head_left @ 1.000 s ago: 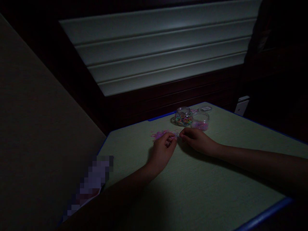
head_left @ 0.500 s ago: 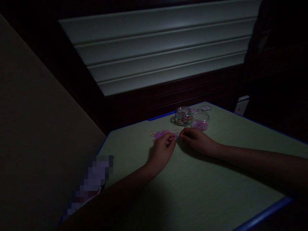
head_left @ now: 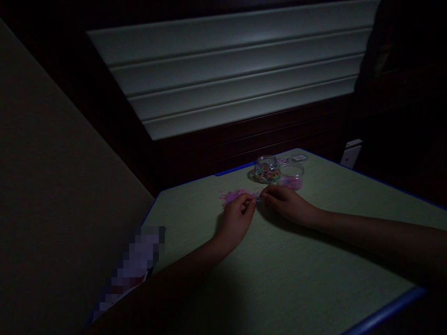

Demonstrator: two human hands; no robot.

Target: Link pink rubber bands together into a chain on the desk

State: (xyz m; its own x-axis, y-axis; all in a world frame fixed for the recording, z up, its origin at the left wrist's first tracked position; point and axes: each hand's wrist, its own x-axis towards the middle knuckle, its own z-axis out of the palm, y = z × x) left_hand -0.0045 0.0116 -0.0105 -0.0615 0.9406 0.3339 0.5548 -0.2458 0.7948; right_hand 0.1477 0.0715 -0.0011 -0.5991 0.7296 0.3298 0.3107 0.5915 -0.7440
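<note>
My left hand [head_left: 239, 216] is closed in a pinch, thumb against forefinger, at the right edge of a loose pile of small pink and purple rubber bands [head_left: 232, 197]. Facing it, my right hand [head_left: 284, 201] pinches too, its fingertips a short gap away. A tiny pale rubber band [head_left: 258, 199] seems to span that gap, held from both sides; dim light blurs its shape. Just behind my right hand stands an uncapped clear jar [head_left: 291, 171] with pink and purple bands low inside. Beside it, another clear jar [head_left: 266, 168] holds multicoloured hair ties.
A clear lid [head_left: 298, 158] with a label lies at the table's far corner. The pale green table [head_left: 300, 270] has a blue edge. At the left side lies a blurred-out flat object [head_left: 139, 256]. A wall and a slatted panel [head_left: 237, 70] rise beyond.
Both hands stay nearly in place, still pinching close together. Only slight finger movement and a tiny shift of the view show.
</note>
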